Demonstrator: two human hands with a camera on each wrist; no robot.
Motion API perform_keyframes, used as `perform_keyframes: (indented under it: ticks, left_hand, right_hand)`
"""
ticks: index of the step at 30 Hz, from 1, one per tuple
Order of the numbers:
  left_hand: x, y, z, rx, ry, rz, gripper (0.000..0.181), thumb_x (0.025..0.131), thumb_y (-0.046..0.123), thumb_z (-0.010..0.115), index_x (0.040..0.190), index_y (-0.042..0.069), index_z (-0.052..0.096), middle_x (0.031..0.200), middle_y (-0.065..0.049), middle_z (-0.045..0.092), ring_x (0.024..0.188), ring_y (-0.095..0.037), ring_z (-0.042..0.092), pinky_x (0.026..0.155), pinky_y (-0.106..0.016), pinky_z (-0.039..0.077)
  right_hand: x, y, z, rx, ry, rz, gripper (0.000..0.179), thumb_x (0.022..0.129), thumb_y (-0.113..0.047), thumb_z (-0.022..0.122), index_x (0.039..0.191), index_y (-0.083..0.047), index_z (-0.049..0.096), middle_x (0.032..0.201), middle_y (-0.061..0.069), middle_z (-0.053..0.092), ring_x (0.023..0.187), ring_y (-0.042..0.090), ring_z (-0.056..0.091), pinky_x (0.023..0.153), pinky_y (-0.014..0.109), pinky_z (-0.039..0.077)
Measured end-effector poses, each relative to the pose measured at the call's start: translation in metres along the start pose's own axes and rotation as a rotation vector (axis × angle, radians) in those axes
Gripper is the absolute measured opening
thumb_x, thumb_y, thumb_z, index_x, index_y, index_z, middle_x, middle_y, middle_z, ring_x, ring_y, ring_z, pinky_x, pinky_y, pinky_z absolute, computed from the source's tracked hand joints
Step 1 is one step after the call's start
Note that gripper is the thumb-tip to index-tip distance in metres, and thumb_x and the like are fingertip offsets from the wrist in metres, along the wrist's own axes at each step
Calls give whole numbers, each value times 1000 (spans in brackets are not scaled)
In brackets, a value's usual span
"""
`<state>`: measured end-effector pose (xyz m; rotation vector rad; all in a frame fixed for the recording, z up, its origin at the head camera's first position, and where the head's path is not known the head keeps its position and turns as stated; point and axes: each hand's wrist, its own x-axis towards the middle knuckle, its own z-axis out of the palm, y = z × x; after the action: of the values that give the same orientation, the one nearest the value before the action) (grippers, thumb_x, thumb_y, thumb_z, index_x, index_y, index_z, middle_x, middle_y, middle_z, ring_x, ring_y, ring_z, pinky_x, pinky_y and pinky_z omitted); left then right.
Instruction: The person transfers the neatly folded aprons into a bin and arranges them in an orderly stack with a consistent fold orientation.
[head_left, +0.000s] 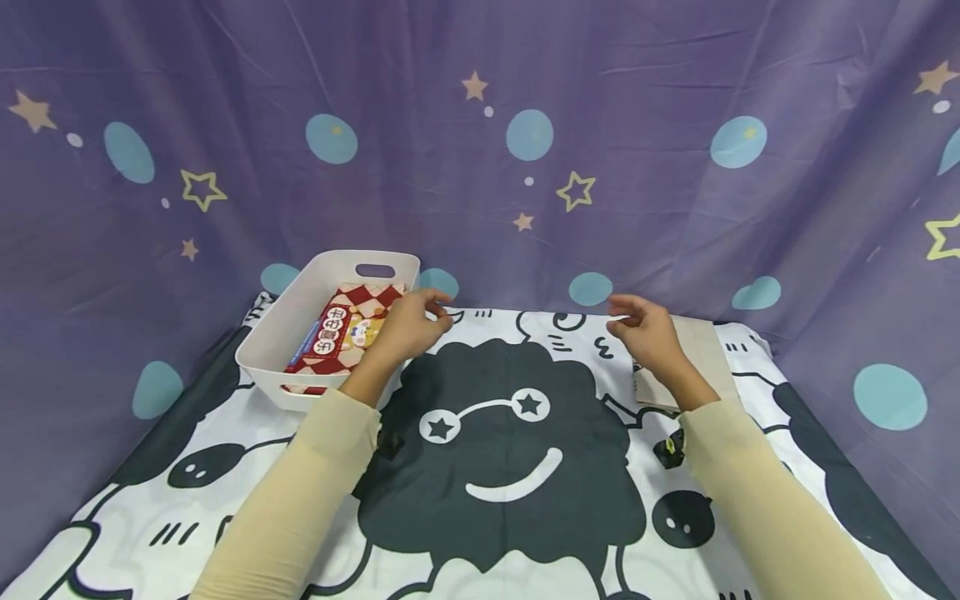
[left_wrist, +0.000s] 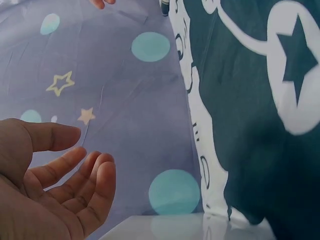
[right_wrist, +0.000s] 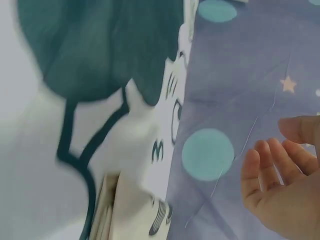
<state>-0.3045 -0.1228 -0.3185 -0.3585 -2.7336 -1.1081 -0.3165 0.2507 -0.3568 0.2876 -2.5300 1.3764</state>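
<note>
My left hand [head_left: 412, 323] hovers at the right side of a white plastic basket [head_left: 281, 321], its fingers loosely bent and nothing between them. Inside the basket lies a red-and-cream checked package [head_left: 337, 329] with white lettering and a cartoon animal; part of it is hidden behind the left hand and forearm. Over on the right, my right hand [head_left: 647, 333] is held in the air with relaxed fingers, also holding nothing. Beside and partly behind it is a flat beige item [head_left: 708, 354], whose layered folds [right_wrist: 107, 205] and dark print show in the right wrist view.
A black-and-white cartoon cloth [head_left: 502, 517] covers the table between and below the hands. Behind the table's far edge hangs a purple curtain [head_left: 450, 192] with stars and blue dots. A small black thing [head_left: 670, 450] with a yellow mark shows beside the right wrist.
</note>
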Motion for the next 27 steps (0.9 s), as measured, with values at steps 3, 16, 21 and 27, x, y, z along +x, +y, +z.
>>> perform_keyframes:
  ticks: [3, 16, 21, 27]
  left_hand:
    - [1, 1, 7, -8, -5, 11, 37, 92, 12, 68, 127, 1, 67, 108, -17, 72, 96, -31, 66, 78, -38, 54]
    - [4, 9, 38, -27, -28, 3, 35, 91, 11, 70, 125, 2, 68, 106, -14, 73, 103, -33, 66, 88, -43, 52]
    - [7, 16, 53, -14, -32, 2, 36, 90, 11, 71, 125, 4, 70, 105, -12, 75, 99, -31, 67, 88, -43, 52]
    - [11, 25, 77, -7, -61, 7, 36, 89, 12, 70, 124, 7, 70, 104, -9, 74, 100, -28, 66, 90, -41, 51]
  right_hand:
    - [-4, 3, -9, -26, 8, -2, 42, 96, 0, 65, 138, 4, 59, 120, 25, 67, 109, 39, 66, 72, 12, 50]
    - [-19, 25, -47, -130, 12, 69, 45, 96, -5, 66, 140, 5, 56, 124, 29, 65, 111, 43, 66, 71, 17, 50]
    - [-25, 33, -63, -157, -14, 113, 49, 99, -11, 65, 143, 4, 53, 129, 29, 63, 116, 45, 63, 76, 21, 50]
    - [-35, 52, -81, -216, -43, 134, 51, 99, -14, 65, 143, 8, 50, 129, 33, 61, 114, 48, 63, 74, 15, 47]
